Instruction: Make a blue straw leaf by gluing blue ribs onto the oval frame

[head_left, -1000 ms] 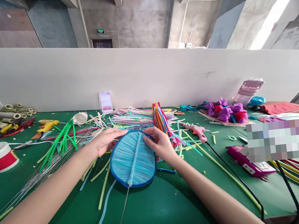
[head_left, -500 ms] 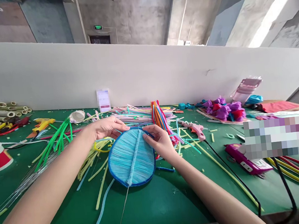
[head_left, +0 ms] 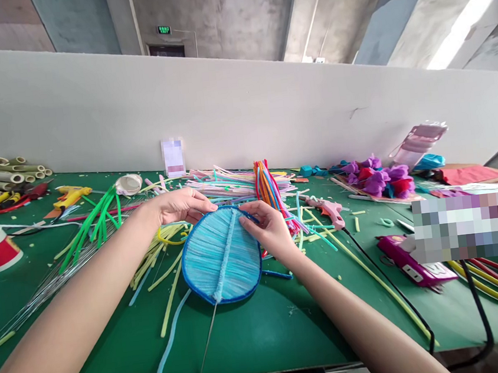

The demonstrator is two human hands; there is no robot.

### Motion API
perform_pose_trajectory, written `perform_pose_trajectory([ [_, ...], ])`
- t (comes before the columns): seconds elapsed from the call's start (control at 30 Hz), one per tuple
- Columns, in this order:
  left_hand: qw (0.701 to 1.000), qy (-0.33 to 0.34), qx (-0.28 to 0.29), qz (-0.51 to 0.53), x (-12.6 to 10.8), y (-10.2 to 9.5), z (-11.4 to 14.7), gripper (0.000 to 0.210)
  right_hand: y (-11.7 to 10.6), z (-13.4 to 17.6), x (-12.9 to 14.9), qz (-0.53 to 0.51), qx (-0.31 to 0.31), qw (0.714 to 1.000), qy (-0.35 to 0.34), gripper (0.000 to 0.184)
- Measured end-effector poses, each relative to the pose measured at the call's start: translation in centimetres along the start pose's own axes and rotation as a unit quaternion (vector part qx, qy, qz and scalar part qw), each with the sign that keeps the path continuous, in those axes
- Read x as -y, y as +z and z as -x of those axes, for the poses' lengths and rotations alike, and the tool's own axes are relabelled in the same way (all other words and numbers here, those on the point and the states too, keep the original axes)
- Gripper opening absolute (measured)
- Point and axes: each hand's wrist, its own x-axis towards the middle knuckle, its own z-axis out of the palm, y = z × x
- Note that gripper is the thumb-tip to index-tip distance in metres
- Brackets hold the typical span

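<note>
I hold a blue leaf-shaped piece (head_left: 212, 255) in front of me, above the near-middle part of the green table (head_left: 264, 333). Its flat face is turned up towards me. It is a broad oval, a little longer along its pale midrib (head_left: 227, 259), and that long axis runs away from me, its far end leaning to the right. The near end narrows to a point, where a thin wire stem (head_left: 206, 351) leaves it and runs back towards me, slanting left, past the table edge. A darker blue rim borders the whole shape.

My right hand (head_left: 267, 226) is closed in a pinch on the far right rim, thumb on the face beside the midrib's top. My left hand (head_left: 184, 208) has its fingers half curled, tips at the far left rim; I cannot tell how firmly they grip.

As for writing, the green sign (head_left: 164, 30) on the back wall reads "EXIT" under smaller characters I can't make out. The card (head_left: 173, 157) against the white partition (head_left: 241, 113) is blurred out. On the purple box (head_left: 417, 266) to my right are white marks I can't read with certainty.
</note>
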Motion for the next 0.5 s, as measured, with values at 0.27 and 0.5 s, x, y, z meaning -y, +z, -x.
perform_pose_trajectory([
  [0.27,1.0,-0.003,0.003,-0.007,0.22,-0.29,-0.02,0.031,0.0,0.09,-0.19,0.007,0.005,1.0,0.0,0.024],
  [0.5,1.0,0.006,0.009,-0.005,0.39,0.19,-0.42,0.037,0.27,0.13,0.05,0.0,0.012,1.0,0.003,0.025],
])
